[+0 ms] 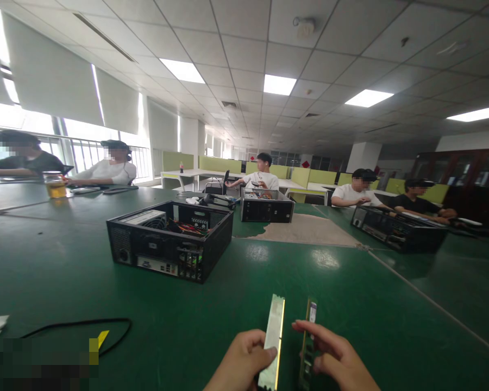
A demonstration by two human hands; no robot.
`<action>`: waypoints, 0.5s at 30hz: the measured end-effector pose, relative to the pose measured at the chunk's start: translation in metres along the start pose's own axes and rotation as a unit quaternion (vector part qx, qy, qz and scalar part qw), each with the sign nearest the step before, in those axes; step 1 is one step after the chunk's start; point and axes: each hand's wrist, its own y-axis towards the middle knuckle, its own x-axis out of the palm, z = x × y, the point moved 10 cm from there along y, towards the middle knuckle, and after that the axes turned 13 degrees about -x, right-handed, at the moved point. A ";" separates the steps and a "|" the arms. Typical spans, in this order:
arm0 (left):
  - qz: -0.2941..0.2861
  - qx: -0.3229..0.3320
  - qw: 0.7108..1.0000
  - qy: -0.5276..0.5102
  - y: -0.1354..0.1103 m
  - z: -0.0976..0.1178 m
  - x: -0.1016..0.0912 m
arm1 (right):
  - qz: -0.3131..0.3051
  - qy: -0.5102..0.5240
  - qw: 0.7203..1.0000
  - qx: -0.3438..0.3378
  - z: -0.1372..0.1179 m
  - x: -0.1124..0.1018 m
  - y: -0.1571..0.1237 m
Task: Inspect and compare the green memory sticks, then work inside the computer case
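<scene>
The left hand (240, 361) kept a closed grip on a silver memory module (273, 342), and the right hand (336, 361) pinched a green memory module (308, 342) just beside it (its white label was too small to read). Both were held edge-up, low over the green bench (350, 293), near an open computer case (171, 239).

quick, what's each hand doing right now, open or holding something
Left hand: closed on a silver, gold-edged memory stick, held upright.
Right hand: closed on a green memory stick with a white label, held upright beside the first.
</scene>
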 end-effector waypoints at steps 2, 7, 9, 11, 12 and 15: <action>-0.021 0.001 1.000 -0.007 0.000 -0.001 0.004 | 0.009 -0.006 1.000 0.004 0.003 -0.002 0.000; -0.069 0.019 0.997 -0.037 0.001 -0.004 0.015 | -0.031 0.035 0.999 0.017 0.005 0.012 -0.002; -0.068 0.023 0.996 -0.050 0.001 -0.006 0.015 | -0.037 0.049 0.998 0.027 0.005 0.017 -0.004; -0.064 0.019 0.997 -0.045 0.002 -0.008 0.016 | -0.030 0.053 0.998 0.035 0.006 0.018 -0.004; -0.062 0.016 0.997 -0.040 0.003 -0.009 0.016 | -0.029 0.053 0.997 0.040 0.008 0.018 -0.004; -0.071 0.016 0.995 -0.062 0.009 -0.013 0.016 | -0.032 0.060 0.996 0.060 0.016 0.019 -0.003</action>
